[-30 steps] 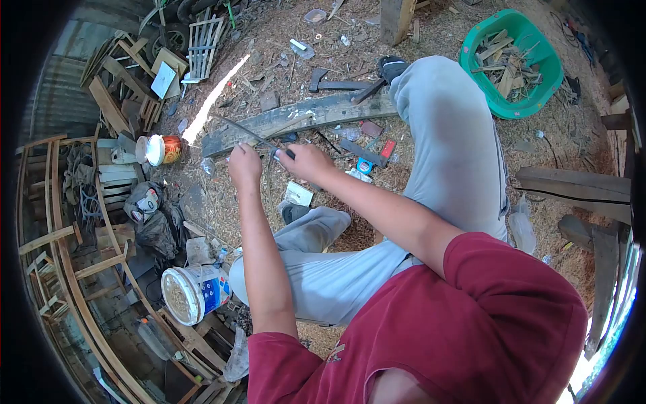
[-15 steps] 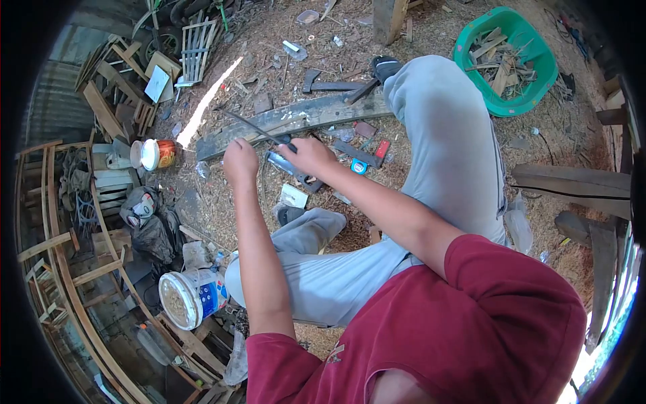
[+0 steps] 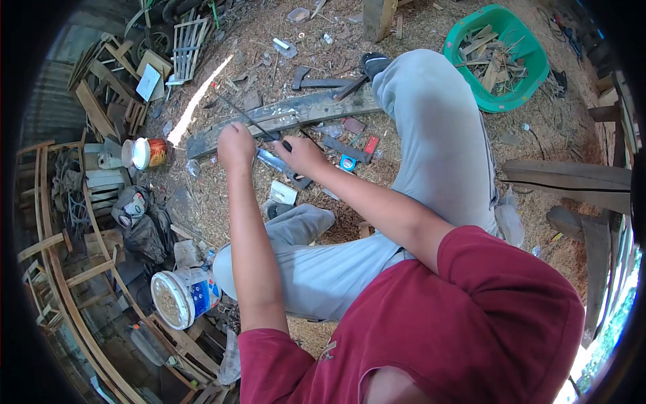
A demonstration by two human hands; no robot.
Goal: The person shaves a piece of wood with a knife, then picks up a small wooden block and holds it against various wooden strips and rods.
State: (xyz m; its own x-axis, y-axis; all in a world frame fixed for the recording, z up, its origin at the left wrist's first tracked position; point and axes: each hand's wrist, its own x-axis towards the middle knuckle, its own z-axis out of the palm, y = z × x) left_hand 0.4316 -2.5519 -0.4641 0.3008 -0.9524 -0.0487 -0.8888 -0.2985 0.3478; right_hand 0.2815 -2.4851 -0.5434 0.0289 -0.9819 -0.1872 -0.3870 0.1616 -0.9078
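My right hand (image 3: 301, 157) is closed around the black handle of a long, thin-bladed tool (image 3: 246, 118). The dark blade slants up and left above a wooden plank (image 3: 308, 113) on the ground. Beside the blade, my left hand (image 3: 236, 143) is closed in a fist with its back to me; what it grips is hidden. Just below the two hands lies a handsaw (image 3: 274, 161). A blue tape measure (image 3: 347, 162) and a red-ended tool (image 3: 371, 145) lie to the right of my right hand.
An axe-like tool (image 3: 303, 79) lies behind the plank. At the back right, a green tub (image 3: 464, 27) holds wood scraps. Paint buckets (image 3: 180, 300) and wooden frames stand on the left. Wood shavings cover the ground, and timber beams (image 3: 565, 180) jut in from the right.
The whole view has shifted slightly left and up. My left hand sits slightly lower relative to the plank, and both hands remain closed.
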